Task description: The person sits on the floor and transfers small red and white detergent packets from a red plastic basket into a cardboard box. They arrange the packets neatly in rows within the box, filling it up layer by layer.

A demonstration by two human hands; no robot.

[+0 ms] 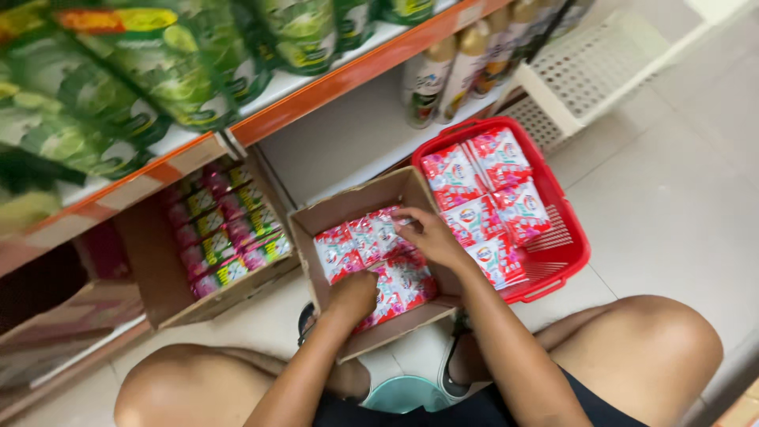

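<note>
An open cardboard box (352, 207) sits on the floor in front of me, filled with red and white packets (357, 241). My left hand (353, 294) is down inside the box, fingers curled on the packets near its front. My right hand (427, 235) rests on the packets at the box's right side, fingertips on one packet. Whether either hand grips a packet is unclear. To the right stands a red plastic basket (571, 245) with more of the same packets (484, 186) laid in rows.
A low shelf with an orange edge (316, 91) carries green bags (158, 71) above and spray cans (447, 75) below. A second cardboard box of pink packets (225, 229) stands left. A white crate (589, 67) is at the back right. My knees frame the bottom.
</note>
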